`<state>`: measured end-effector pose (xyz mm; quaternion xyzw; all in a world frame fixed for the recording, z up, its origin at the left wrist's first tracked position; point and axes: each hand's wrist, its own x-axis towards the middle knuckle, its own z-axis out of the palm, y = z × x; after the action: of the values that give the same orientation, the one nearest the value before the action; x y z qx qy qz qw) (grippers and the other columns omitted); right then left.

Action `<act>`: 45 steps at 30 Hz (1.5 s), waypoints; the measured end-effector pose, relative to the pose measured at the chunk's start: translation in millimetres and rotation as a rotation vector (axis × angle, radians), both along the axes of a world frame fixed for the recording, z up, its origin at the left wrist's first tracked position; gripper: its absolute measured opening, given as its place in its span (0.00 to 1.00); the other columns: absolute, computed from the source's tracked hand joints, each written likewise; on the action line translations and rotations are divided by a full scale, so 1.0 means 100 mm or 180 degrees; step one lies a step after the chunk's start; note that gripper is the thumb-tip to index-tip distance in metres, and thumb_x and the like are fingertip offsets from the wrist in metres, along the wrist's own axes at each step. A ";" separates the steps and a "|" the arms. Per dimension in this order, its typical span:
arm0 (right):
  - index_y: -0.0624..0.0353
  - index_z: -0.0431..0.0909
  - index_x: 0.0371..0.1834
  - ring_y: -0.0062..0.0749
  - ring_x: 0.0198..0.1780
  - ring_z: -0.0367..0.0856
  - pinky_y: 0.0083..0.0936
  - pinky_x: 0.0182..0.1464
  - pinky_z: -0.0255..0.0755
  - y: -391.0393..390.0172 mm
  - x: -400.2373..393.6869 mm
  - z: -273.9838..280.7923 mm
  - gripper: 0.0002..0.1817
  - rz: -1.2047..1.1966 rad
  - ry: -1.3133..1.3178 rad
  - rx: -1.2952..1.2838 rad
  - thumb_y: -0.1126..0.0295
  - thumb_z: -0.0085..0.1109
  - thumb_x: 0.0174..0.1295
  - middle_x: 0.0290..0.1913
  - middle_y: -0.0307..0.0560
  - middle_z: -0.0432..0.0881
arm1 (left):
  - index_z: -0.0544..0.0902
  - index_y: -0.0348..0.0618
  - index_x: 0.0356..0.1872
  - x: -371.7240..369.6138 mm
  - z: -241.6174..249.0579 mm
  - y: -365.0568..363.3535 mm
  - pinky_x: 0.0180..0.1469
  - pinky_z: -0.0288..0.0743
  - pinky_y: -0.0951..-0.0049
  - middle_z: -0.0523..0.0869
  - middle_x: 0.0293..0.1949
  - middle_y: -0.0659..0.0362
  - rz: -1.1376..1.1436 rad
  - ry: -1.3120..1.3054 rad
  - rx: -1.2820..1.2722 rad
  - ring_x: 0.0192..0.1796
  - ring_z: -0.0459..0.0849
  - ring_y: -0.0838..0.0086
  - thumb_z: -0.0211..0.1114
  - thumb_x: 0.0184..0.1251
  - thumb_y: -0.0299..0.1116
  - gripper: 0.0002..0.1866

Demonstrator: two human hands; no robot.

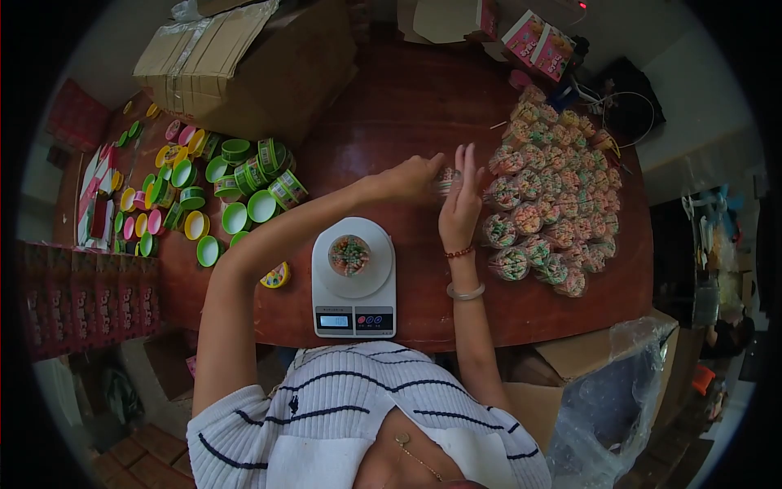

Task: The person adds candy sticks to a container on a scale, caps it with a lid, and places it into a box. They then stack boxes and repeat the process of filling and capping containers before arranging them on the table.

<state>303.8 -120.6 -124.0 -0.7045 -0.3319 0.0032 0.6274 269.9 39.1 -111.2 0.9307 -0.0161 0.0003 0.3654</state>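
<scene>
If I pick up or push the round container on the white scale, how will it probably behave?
The container may slide easily: the scale looks smooth on top. Knocked over, it could roll, because its outline is round. Its small colourful pieces might shift inside; whether a lid covers them, I cannot tell.

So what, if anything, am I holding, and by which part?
A small pale item seems held between your left hand and right hand, but it's too indistinct to tell by which part.
</scene>
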 end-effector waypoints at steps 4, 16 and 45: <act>0.59 0.46 0.88 0.47 0.85 0.58 0.61 0.85 0.27 0.06 -0.02 -0.25 0.31 0.0115 -0.1094 -0.0569 0.72 0.34 0.84 0.81 0.51 0.69 | 0.72 0.30 0.66 -0.18 0.00 0.22 0.54 0.85 0.51 0.90 0.44 0.38 -0.0362 0.0752 0.0358 0.51 0.89 0.42 0.78 0.57 0.34 0.37; 0.65 0.49 0.87 0.41 0.86 0.55 0.39 0.85 0.46 -0.02 -0.32 0.65 0.31 0.0488 0.0883 0.0869 0.58 0.26 0.88 0.84 0.58 0.62 | 0.83 0.34 0.57 -0.56 0.65 -0.11 0.51 0.87 0.65 0.93 0.41 0.52 -0.0022 -0.0068 -0.2008 0.42 0.93 0.67 0.68 0.75 0.30 0.15; 0.70 0.67 0.77 0.48 0.75 0.76 0.44 0.80 0.65 -0.44 -0.61 0.14 0.34 0.0470 0.0935 0.0275 0.52 0.24 0.88 0.75 0.62 0.74 | 0.86 0.36 0.34 -2.00 0.85 -0.20 0.43 0.84 0.56 0.88 0.40 0.49 0.0230 -0.0244 0.0878 0.40 0.90 0.52 0.66 0.63 0.26 0.04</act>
<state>242.8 -164.2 -110.2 -0.6425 -0.2874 0.1379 0.6969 69.7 18.8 -26.1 0.9714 0.0036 0.0468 0.2329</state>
